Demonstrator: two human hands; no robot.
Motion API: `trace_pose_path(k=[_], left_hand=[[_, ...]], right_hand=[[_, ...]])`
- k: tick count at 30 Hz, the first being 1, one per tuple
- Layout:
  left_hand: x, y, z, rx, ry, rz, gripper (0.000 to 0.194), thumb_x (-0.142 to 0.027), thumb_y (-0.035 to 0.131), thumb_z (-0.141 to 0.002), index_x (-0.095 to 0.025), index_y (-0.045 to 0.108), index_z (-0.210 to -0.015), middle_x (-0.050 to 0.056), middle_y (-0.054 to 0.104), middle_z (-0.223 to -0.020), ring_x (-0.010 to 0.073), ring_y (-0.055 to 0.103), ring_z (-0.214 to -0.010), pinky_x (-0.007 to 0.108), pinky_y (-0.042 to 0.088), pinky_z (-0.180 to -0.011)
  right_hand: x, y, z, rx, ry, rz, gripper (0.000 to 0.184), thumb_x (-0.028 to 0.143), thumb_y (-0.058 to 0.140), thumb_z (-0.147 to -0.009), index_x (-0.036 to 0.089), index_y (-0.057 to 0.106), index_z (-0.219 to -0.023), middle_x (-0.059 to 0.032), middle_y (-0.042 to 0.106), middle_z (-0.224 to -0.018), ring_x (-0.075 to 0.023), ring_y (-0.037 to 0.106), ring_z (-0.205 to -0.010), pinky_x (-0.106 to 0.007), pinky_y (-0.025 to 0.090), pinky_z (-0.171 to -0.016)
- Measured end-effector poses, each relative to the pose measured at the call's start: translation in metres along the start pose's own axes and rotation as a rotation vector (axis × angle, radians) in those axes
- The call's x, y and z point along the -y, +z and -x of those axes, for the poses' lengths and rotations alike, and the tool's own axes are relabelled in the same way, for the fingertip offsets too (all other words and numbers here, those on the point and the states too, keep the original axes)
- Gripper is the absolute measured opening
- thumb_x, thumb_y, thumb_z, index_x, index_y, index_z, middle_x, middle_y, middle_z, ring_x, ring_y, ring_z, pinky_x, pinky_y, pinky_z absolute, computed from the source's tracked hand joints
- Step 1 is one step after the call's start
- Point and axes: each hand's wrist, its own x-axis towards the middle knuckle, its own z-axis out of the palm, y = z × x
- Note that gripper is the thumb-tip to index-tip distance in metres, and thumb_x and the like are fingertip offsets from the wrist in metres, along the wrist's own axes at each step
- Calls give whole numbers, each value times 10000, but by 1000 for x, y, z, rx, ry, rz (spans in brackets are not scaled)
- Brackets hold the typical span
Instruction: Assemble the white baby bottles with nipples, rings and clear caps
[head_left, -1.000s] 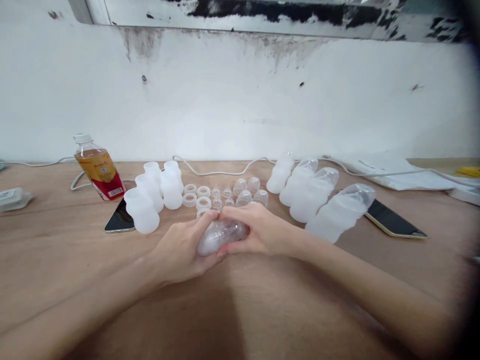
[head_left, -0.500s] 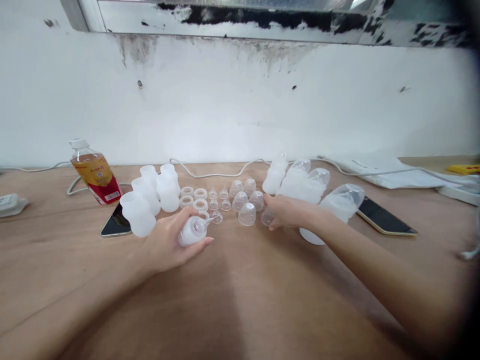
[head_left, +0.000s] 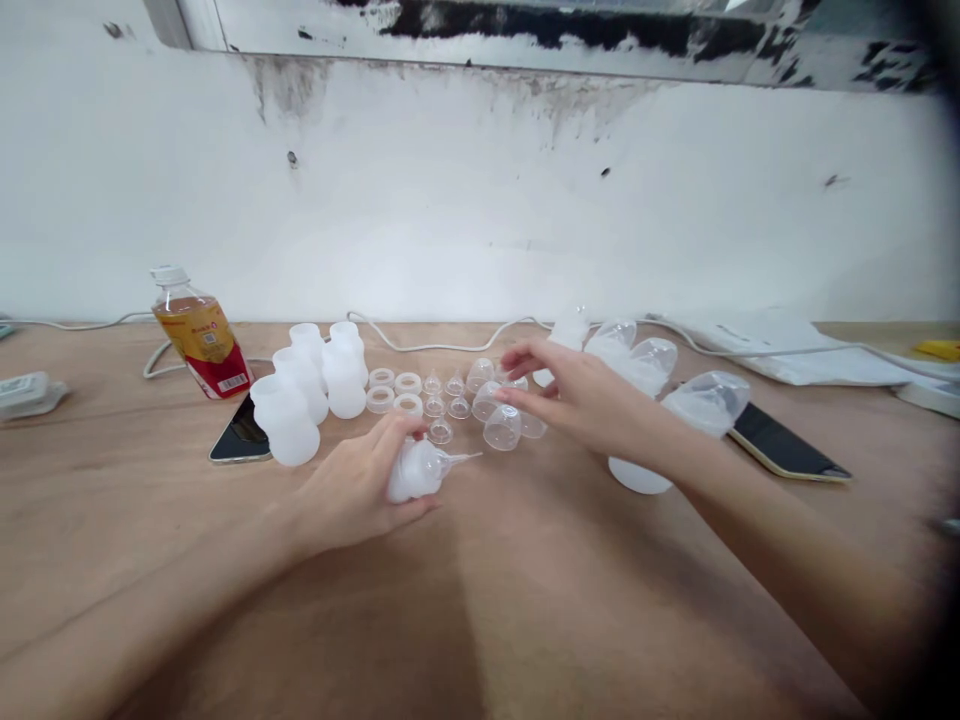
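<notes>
While bottle (head_left: 409,474) is held in left hand (head_left: 366,474), right hand (head_left: 581,395) is poised part-spread near clear caps (head_left: 502,429); cap pickup presumed, light pinch needed.

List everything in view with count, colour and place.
Held bottle: one, white, clear-tipped, near centre
Uncapped bottles: five visible, white, left
Rings: at least four, whitish, centre
Teats: five visible, clear, right of rings
Domed caps: at least four, clear, right of teats
Capped bottles: four visible, white, clear-topped, right
Drink bottle: one, amber, left rear
Phones: two, dark, left and right
Cord: one visible, white, rear
Sheet: one, white, right rear
Boxy item: one, white, far left
Block: one, white, right edge
Unclear item: one, yellow, far right
Table: one, brown, beneath
Wall: one, white, behind
Ledge: one, pale and black, top
Left hand: one, bare, around held bottle
Right hand: one, bare, by domed caps
</notes>
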Motion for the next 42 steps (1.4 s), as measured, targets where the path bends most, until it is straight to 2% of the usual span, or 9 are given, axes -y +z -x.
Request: trace_pose_path(k=[5, 7, 21, 27, 30, 33, 35, 39, 42], left_hand=[[-3, 13, 4, -34, 97, -223, 475, -280, 455, -780, -175, 244, -1192, 136, 445, -1141, 224, 584, -850, 307, 491, -599], [-3, 15, 5, -35, 103, -267, 452, -257, 430, -792, -172, 243, -1195, 131, 454, -1124, 217, 590, -820, 292, 489, -569], [3, 9, -3, 109, 147, -186, 565, -181, 442, -730, -177, 170, -1226, 137, 423, -1171, 248, 541, -953, 339, 495, -654], [9, 0, -10, 123, 148, 4, 617, -288, 539, -723, -184, 183, -1216, 134, 400, -1181, 242, 506, -1004, 341, 498, -707], [8, -1, -10, 56, 100, 36, 656, -334, 568, -706, -188, 178, -1212, 135, 405, -1171, 236, 524, -972, 344, 506, -686], [4, 2, -8, 60, 49, -57, 627, -329, 525, -741, -194, 161, -1233, 145, 393, -1197, 262, 534, -968, 351, 515, -612], [2, 3, -6, 97, 53, -109, 621, -321, 498, -762, -194, 139, -1254, 150, 383, -1215, 278, 531, -984, 361, 516, -604], [2, 4, -6, 60, 56, -91, 688, -347, 521, -748, -184, 106, -1272, 157, 374, -1226, 273, 533, -978, 345, 519, -597], [2, 5, -6, 33, 14, -88, 722, -337, 539, -730, -193, 90, -1277, 155, 363, -1239, 252, 558, -910, 322, 511, -550]], right_hand=[[42, 27, 19, 560, 56, -416, 378, 477, 354, -833, 151, 545, -851, -29, 615, -663, -131, 572, -572, -243, 419, -534], [45, 40, 23, 640, 80, -506, 401, 494, 354, -826, 139, 541, -839, -21, 600, -612, -119, 555, -523, -229, 404, -500], [41, 58, 21, 357, -55, -274, 223, 356, 503, -742, 143, 535, -802, 0, 548, -632, -110, 488, -542, -227, 370, -500], [36, 46, 16, 234, -490, 63, 279, 203, 471, -777, 154, 475, -1052, -127, 510, -1098, -215, 538, -917, -292, 429, -616], [33, 41, 14, 244, -344, -91, 346, 351, 497, -789, 194, 427, -1089, -74, 568, -984, -181, 565, -815, -288, 435, -616], [33, 44, 15, 438, -87, -303, 300, 412, 307, -872, 162, 458, -941, -11, 585, -655, -132, 559, -560, -274, 435, -555], [34, 48, 17, 514, -83, -354, 268, 372, 315, -877, 156, 471, -902, -24, 588, -677, -133, 566, -578, -274, 444, -561], [37, 50, 19, 257, -276, -243, 377, 270, 566, -739, 204, 432, -1085, -85, 484, -1106, -193, 523, -917, -328, 446, -714], [38, 52, 19, 202, -187, -258, 476, 405, 587, -710, 201, 400, -1097, -82, 491, -1099, -203, 517, -923, -342, 447, -716]])
